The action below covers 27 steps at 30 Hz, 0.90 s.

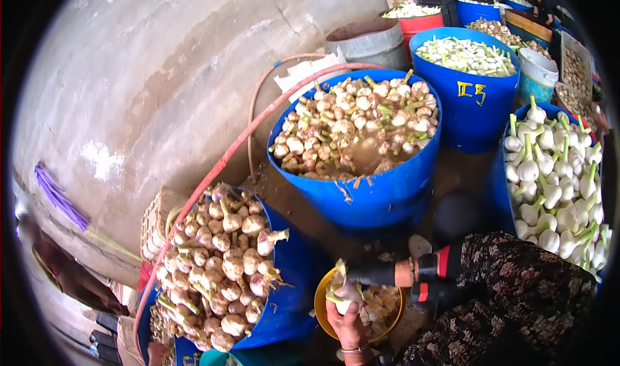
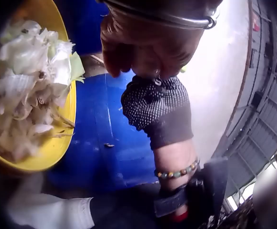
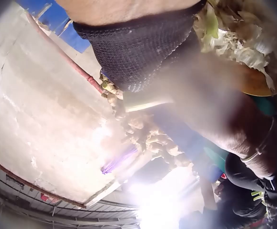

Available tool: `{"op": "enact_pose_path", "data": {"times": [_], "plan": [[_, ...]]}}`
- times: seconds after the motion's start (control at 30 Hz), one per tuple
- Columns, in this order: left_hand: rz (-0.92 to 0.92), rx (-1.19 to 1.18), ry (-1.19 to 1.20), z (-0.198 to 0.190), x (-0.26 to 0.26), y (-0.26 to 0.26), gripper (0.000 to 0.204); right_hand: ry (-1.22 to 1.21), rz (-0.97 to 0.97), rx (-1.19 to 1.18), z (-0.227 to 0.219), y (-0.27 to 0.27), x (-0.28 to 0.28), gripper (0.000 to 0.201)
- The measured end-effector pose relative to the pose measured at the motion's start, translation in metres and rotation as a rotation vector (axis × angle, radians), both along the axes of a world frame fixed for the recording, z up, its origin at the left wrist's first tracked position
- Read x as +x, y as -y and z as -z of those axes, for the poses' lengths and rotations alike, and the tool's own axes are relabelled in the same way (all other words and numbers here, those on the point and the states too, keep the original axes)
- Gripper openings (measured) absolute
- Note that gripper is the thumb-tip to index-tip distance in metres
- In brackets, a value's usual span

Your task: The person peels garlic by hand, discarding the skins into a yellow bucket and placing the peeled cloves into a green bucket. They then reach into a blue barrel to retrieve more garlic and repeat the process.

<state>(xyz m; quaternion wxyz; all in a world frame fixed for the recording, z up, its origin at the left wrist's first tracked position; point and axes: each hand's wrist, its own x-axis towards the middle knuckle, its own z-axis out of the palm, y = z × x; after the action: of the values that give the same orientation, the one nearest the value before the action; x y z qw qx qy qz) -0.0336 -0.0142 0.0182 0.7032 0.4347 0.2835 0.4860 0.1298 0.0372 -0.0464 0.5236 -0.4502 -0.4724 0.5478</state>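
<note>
A garlic bulb [image 1: 349,293] with a green-white stalk is gripped in the bare left hand [image 1: 347,329], above a yellow bowl [image 1: 318,306] of peelings. My right hand [image 1: 371,274], in a dark dotted glove, meets the bulb from the other side. In the left wrist view, the curled gloved fingers [image 2: 152,102] lie against the left hand [image 2: 150,45], which hides most of the bulb. Under the glove [image 3: 133,55] in the right wrist view, a pale stalk [image 3: 145,103] shows; the left hand [image 3: 219,112] is blurred.
Blue tubs of garlic stand at the left [image 1: 284,288], ahead [image 1: 381,204] and at the right [image 1: 502,185]. Another tub [image 1: 462,107] holds pale cut pieces. A red hose [image 1: 223,162] runs along the wall past the left tub.
</note>
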Motion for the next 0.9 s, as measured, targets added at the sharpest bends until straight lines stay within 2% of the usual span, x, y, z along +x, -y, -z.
{"op": "enact_pose_path", "data": {"times": [0.07,0.1,0.17,0.23,0.3,0.33,0.37,0.43,0.47,0.5,0.57,0.6,0.7,0.73,0.77,0.8,0.83,0.9], "plan": [[-0.032,0.026,-0.001,0.011,-0.009,0.0,0.061,-0.005,0.021,0.032,0.014,-0.005,-0.004,0.01],[-0.039,-0.005,0.034,0.0,-0.008,0.003,0.063,-0.003,0.056,0.04,0.011,-0.002,-0.002,0.009],[-0.024,-0.012,0.095,0.016,-0.018,-0.005,0.062,0.007,0.12,0.058,-0.011,-0.003,0.007,0.008],[-0.009,0.022,0.065,0.008,-0.022,-0.005,0.06,0.021,0.191,0.091,-0.025,-0.012,0.015,0.008],[-0.042,0.044,0.067,0.005,-0.026,0.0,0.062,-0.351,0.202,-0.043,0.013,-0.035,0.031,0.009],[-0.05,0.053,0.053,0.003,-0.028,0.0,0.064,-0.118,0.272,0.005,0.008,-0.035,0.031,0.012],[-0.063,0.064,0.038,0.002,-0.032,0.0,0.066,0.123,0.022,0.024,0.026,-0.037,0.033,0.019],[-0.077,0.042,0.033,0.003,-0.04,-0.003,0.07,1.004,-0.203,0.27,-0.059,0.006,0.015,0.023],[-0.107,0.052,-0.015,0.002,-0.042,-0.004,0.07,0.989,-0.266,0.268,-0.073,0.016,0.008,0.036],[-0.131,0.057,-0.066,0.002,-0.044,-0.004,0.071,0.986,-0.274,0.27,-0.079,0.02,0.004,0.036],[-0.127,0.054,-0.107,0.003,-0.047,-0.003,0.073,0.833,-0.16,0.509,-0.087,0.027,-0.003,0.032],[-0.15,0.117,-0.142,0.005,-0.046,-0.004,0.073,0.912,-0.14,0.641,-0.103,0.033,-0.004,0.026],[-0.192,0.26,-0.353,0.018,-0.045,-0.006,0.062,0.981,-0.225,0.637,-0.116,0.038,-0.011,0.024],[-0.204,0.323,-0.469,0.019,-0.045,-0.004,0.062,1.083,-0.206,0.724,-0.12,0.037,-0.012,0.018],[-0.237,0.387,-0.592,0.016,-0.048,-0.004,0.063,1.223,-0.215,0.761,-0.107,0.035,-0.015,0.013],[-0.236,0.441,-0.635,0.013,-0.048,-0.001,0.063,1.238,-0.219,0.871,-0.105,0.032,-0.016,0.011],[-0.239,0.494,-0.68,0.008,-0.048,0.001,0.062,1.207,-0.192,0.94,-0.084,0.028,-0.015,0.01],[-0.236,0.602,-0.911,-0.015,-0.051,0.003,0.06,1.352,-0.211,0.833,-0.102,0.035,-0.017,0.01]]}}
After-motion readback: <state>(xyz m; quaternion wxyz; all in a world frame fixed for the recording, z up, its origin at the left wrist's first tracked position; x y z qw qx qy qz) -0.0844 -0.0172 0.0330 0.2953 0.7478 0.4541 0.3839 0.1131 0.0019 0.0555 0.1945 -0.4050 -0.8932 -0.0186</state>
